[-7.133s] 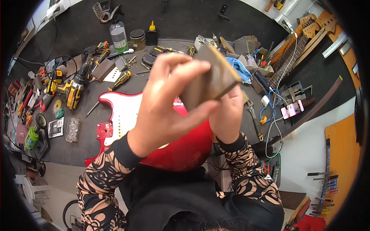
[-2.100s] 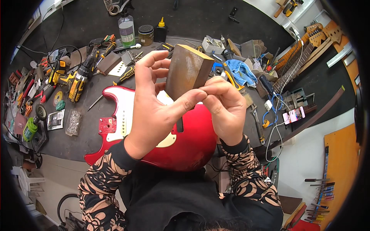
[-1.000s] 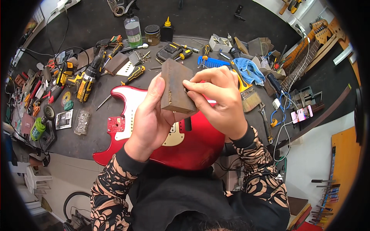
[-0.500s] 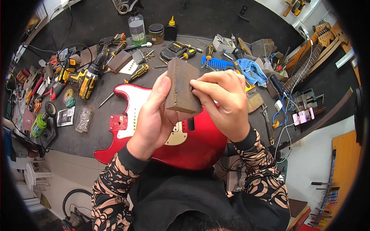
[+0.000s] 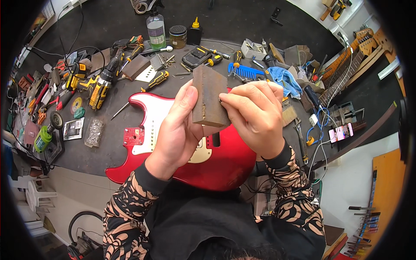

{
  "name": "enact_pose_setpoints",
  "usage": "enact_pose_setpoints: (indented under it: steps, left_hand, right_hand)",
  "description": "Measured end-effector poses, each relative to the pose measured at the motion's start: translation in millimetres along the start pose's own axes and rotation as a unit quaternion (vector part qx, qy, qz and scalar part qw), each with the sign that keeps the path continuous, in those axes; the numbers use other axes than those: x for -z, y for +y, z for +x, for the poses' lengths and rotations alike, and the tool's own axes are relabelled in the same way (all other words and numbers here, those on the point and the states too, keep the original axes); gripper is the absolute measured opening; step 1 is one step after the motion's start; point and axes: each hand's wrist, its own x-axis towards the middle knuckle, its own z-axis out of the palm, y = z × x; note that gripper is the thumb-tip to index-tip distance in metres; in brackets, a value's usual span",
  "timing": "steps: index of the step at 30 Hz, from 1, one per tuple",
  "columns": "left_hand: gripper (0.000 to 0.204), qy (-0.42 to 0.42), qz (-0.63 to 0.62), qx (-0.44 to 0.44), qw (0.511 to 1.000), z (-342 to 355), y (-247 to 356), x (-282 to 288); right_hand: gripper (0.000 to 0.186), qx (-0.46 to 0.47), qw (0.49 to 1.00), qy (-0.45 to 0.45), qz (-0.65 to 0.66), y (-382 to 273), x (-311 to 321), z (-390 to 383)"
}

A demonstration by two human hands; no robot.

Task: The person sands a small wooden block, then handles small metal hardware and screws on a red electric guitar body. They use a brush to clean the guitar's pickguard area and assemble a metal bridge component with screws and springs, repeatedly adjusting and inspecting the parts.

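Note:
My left hand (image 5: 173, 130) is wrapped round a worn brown rectangular block (image 5: 211, 95), thumb along its left edge, and holds it tilted above the bench. Against the block's broad face, my right hand (image 5: 258, 116) is closed in a pinch. A tiny dark thing seems to sit between thumb and forefinger, too small to name. Beneath both hands lies a red electric guitar body (image 5: 229, 167) with a white pickguard (image 5: 147, 104) and a cream plate. My hands hide part of its middle.
A cordless drill (image 5: 100, 89), a bag of screws (image 5: 94, 133) and a screwdriver (image 5: 157, 80) lie left on the dark bench. Behind stand a spray bottle (image 5: 156, 32) and a jar (image 5: 178, 37). Right are a blue cloth (image 5: 284, 81), a phone (image 5: 341, 132) and guitar necks (image 5: 342, 80).
Both hands and the block have shifted slightly to the right in the picture. My right fingertips stay pinched at the block's face.

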Motion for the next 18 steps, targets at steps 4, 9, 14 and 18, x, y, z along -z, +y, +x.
enact_pose_setpoints:
  steps: [4, 9, 14, 18]
  left_hand:
    - [0.055, -0.007, 0.011, -0.009, 1.000, 1.1, -1.3, 1.4]
    - [0.055, 0.009, 0.039, -0.035, 0.999, 0.4, -0.9, -4.6]
    - [0.054, 0.016, 0.033, -0.042, 0.998, -0.6, -3.7, -5.7]
    - [0.056, 0.016, 0.049, -0.062, 0.997, -5.3, -8.3, -2.7]
  right_hand:
    - [0.025, -0.021, 0.999, -0.003, 0.037, 3.2, -1.6, -3.5]
    - [0.021, -0.055, 0.995, -0.029, 0.074, 2.0, -4.0, -4.7]
    - [0.021, -0.058, 0.995, -0.023, 0.073, 1.8, -3.4, -4.4]
    - [0.022, -0.050, 0.997, -0.002, 0.057, 9.2, -6.0, 3.7]
